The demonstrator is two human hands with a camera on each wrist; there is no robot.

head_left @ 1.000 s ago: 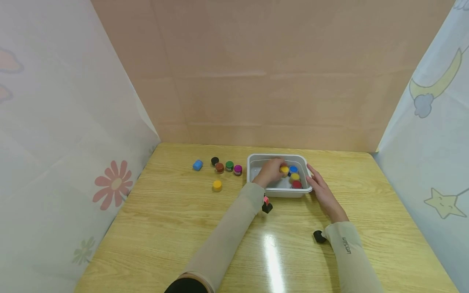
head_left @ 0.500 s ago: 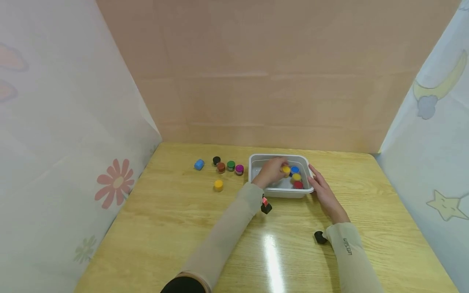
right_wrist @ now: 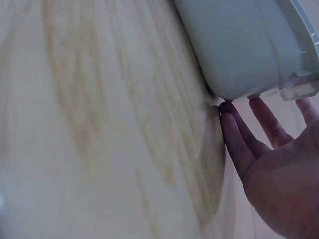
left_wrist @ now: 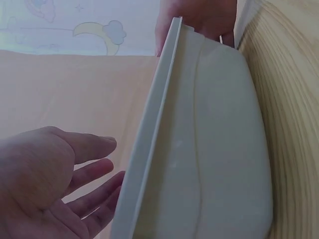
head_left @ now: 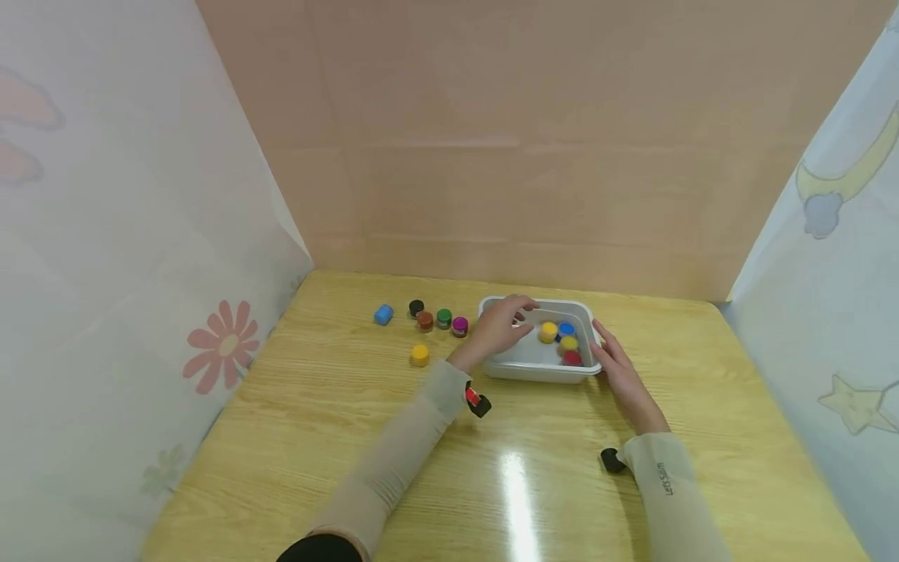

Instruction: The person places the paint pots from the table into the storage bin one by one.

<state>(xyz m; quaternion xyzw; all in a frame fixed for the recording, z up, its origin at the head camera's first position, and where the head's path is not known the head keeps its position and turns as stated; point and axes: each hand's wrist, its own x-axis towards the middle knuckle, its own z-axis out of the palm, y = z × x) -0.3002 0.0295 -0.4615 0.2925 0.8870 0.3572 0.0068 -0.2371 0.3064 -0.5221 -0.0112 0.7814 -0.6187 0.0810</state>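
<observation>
My left hand (head_left: 497, 326) is over the left part of a white plastic tray (head_left: 534, 374), fingers spread and holding nothing. In the left wrist view that hand (left_wrist: 55, 184) is beside the tray's rim (left_wrist: 149, 134). At the tray's right end, my right hand (head_left: 627, 382) touches the outer wall with mostly straight fingers, as the right wrist view shows of the hand (right_wrist: 279, 169). Grouped at the right inside the tray are small lidded jars: an orange-yellow jar (head_left: 548, 332), a blue jar (head_left: 566, 330), a yellow jar (head_left: 569, 344) and a red jar (head_left: 572, 358).
Left of the tray, on the wooden table (head_left: 316, 437), stand a black jar (head_left: 417, 307), a brown jar (head_left: 424, 321), a green jar (head_left: 444, 318) and a purple jar (head_left: 460, 326). A blue jar (head_left: 383, 314) lies farther left; another orange-yellow jar (head_left: 419, 355) is nearer.
My left hand has let go of the orange-yellow jar inside the tray and moved left. The right hand stays at the tray's right end.
</observation>
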